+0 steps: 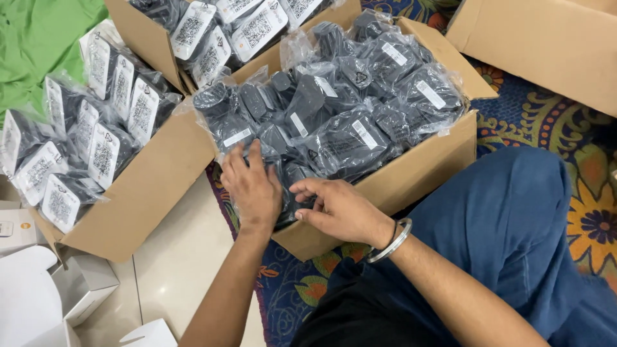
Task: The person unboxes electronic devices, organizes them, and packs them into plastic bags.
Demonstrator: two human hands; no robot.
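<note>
While cartons crowd around, both open hands touch bagged adapters.

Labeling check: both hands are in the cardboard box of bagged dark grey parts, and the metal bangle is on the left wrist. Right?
Not quite. In the head view the metal bangle sits on the right wrist, not the left. The rest holds: the left hand and the right hand both rest on the bagged dark grey parts in the cardboard box.

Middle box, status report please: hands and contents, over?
Left hand and right hand both on bagged black parts. Cardboard box full. Nothing blocking.
</note>
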